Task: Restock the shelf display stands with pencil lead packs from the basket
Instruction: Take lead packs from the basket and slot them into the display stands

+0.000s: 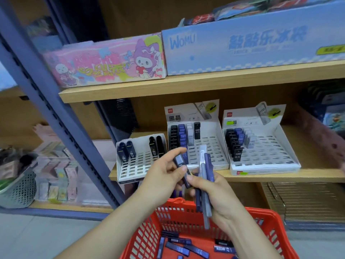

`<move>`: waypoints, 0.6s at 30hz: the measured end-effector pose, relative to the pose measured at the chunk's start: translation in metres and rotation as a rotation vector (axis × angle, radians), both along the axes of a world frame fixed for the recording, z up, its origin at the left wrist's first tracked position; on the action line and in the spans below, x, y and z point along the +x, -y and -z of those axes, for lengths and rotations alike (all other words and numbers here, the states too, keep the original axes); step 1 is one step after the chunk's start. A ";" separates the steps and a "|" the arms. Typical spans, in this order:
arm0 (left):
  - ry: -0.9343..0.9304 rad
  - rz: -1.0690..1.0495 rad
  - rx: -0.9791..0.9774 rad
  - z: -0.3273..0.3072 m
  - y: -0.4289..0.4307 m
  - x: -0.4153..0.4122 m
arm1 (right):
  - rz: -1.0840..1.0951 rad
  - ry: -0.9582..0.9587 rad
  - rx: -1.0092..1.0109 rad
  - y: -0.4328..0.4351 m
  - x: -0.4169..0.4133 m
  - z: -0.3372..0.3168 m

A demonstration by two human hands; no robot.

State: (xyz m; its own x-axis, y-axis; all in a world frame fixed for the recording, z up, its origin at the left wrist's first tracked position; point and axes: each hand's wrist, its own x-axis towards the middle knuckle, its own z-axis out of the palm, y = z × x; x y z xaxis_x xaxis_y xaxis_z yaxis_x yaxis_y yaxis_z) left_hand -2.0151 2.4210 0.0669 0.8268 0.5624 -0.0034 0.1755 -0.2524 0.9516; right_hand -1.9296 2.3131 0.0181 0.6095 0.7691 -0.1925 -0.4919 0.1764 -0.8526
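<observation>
shelf (280,175) carries three white display stands, middle stand (209,146) partly filled | red basket (186,212) below hands, loose lead packs (179,248) on its floor | right hand (211,191) clamped on a bundle of packs (206,165) | left hand (164,176) pinching one dark pack (180,161), in front of middle stand

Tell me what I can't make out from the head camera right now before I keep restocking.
- Red basket: its near part is cut off by the bottom edge, so the pack count is unknown.
- Middle display stand: front slots hidden behind both hands.
- Bundle of packs in the right hand: count and print unreadable, overlapped by fingers.
- Pack pinched in the left hand: label blurred.
- Far right of the shelf: dark, smeared.
</observation>
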 end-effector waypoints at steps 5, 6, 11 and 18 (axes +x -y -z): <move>0.028 -0.044 -0.073 -0.006 -0.009 0.019 | 0.044 0.016 -0.028 0.003 0.020 -0.004; 0.039 -0.064 -0.059 -0.008 -0.011 0.026 | 0.072 0.015 -0.026 0.001 0.026 -0.006; 0.151 -0.139 -0.088 -0.020 -0.015 0.062 | 0.201 -0.176 0.088 0.002 0.067 -0.014; 0.145 -0.120 -0.131 -0.015 -0.018 0.091 | 0.218 -0.492 0.401 0.020 0.092 -0.004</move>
State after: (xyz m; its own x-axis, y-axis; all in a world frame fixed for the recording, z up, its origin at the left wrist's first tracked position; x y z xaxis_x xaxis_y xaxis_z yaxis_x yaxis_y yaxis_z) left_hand -1.9240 2.4389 0.0820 0.7509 0.6596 0.0310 0.0558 -0.1101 0.9924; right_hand -1.8375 2.2930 0.0223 0.6732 0.7084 -0.2121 -0.7237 0.5722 -0.3858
